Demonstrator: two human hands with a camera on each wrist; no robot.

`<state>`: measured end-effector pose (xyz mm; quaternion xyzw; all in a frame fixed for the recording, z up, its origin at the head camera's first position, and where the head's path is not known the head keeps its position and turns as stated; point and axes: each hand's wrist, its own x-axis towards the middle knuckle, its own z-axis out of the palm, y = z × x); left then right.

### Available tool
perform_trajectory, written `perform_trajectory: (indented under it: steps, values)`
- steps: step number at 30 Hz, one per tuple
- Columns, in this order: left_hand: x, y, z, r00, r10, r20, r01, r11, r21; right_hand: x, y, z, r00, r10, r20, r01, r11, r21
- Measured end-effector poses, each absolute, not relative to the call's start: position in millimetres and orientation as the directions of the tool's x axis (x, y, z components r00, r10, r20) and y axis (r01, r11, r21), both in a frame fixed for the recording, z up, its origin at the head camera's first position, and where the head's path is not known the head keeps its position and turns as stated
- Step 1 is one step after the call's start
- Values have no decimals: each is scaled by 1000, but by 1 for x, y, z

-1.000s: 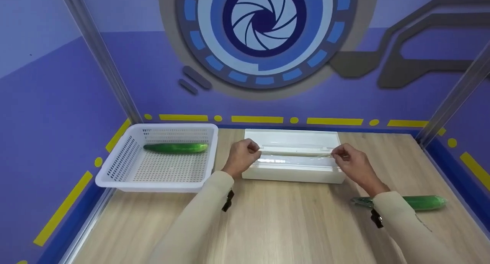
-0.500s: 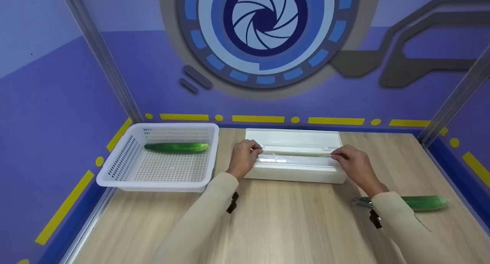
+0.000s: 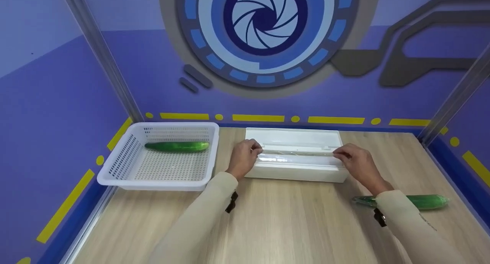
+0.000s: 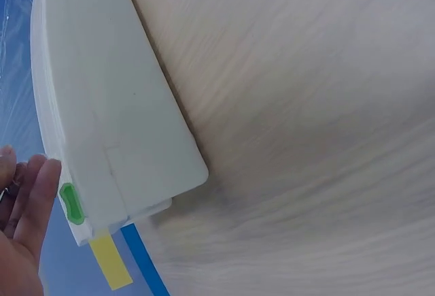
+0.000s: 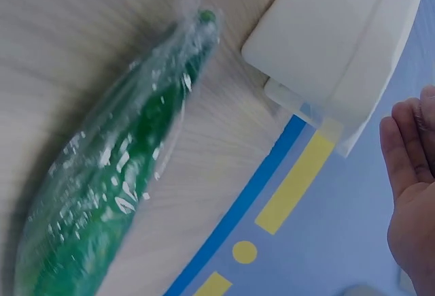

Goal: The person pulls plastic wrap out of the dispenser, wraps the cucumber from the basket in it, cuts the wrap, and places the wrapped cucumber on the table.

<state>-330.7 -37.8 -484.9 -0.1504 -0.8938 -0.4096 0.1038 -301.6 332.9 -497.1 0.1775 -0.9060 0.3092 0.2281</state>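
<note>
A white cling film dispenser box [image 3: 296,175] stands on the table with its lid raised at the back. Clear cling film [image 3: 281,158] stretches across its top. My left hand [image 3: 244,160] pinches the film's left corner between thumb and fingers, while my right hand [image 3: 358,165] pinches its right corner. In the left wrist view the sheet of film [image 4: 17,85] shows beside the box, above the left fingers [image 4: 37,207]. Below the right forearm lies a cucumber wrapped in film [image 3: 428,202], partly covered by the sleeve; the right wrist view shows the wrapped cucumber [image 5: 129,153] close up.
To the left stands a white perforated plastic basket [image 3: 160,187] with one green cucumber [image 3: 177,147] in it. Blue printed panels [image 3: 214,103] close off the back and both sides of the wooden table [image 3: 283,222].
My right hand has shifted slightly to the right with its corner of the film. My left hand stays almost still at the box's left end.
</note>
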Motion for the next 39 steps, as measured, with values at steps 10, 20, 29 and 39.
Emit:
perform_trajectory:
  steps: [10, 20, 29, 39]
  values:
    - [-338, -44, -470, -877, 194, 439, 432, 717, 547, -303, 334, -481, -796, -153, 585, -430, 823, -370]
    - [-343, -53, -456, -862, 243, 444, 493, 602, 628, -305, 335, -464, -719, -196, 667, -500, 812, -301]
    - [-345, -56, -447, -827, 241, 507, 544, 570, 616, -301, 336, -455, -665, -217, 715, -526, 815, -242]
    - [-347, -59, -424, -760, 275, 589, 622, 570, 537, -303, 337, -435, -625, -203, 754, -545, 805, -235]
